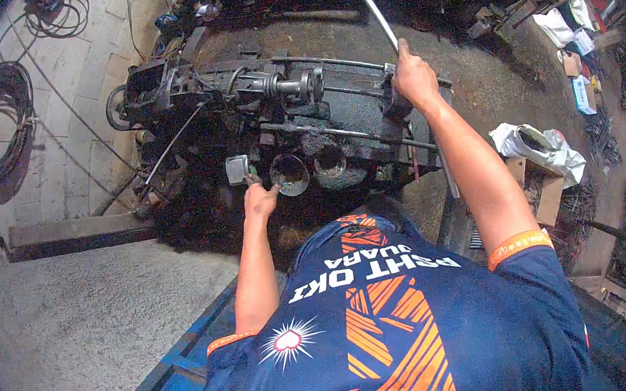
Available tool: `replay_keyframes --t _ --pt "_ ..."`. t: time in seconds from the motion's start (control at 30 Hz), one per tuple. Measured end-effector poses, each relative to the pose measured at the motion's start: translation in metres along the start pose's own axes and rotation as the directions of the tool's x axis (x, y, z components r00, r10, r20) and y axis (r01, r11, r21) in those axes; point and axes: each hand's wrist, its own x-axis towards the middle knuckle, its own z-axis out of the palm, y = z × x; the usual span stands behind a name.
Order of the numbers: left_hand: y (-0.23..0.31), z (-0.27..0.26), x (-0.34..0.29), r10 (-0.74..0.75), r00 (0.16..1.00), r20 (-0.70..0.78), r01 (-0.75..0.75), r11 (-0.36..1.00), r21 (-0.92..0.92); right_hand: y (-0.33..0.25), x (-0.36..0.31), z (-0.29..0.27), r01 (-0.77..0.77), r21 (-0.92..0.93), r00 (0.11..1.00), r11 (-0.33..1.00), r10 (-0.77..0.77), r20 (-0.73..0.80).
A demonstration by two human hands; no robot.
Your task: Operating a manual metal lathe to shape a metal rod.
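My right hand (414, 77) clamps a long steel bar (379, 19); my left hand (259, 199) pinches something small on the black, greasy engine block (298, 135).
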Motion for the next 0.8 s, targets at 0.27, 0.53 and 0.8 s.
replay_keyframes --t 0.27,0.53,0.8 --pt "-0.004 0.006 0.001 0.056 0.992 -0.116 -0.058 0.998 -0.014 -0.002 0.000 0.000 -0.018 -0.016 1.000 1.000 0.018 0.002" --pt "-0.014 0.014 0.007 0.178 0.951 -0.254 -0.172 0.984 0.043 -0.005 0.002 -0.001 -0.043 -0.009 0.999 0.999 0.043 0.022" --pt "-0.008 0.012 0.002 0.103 0.976 -0.189 -0.101 0.995 0.024 -0.005 -0.001 -0.002 -0.032 -0.017 0.999 0.999 0.032 -0.003"
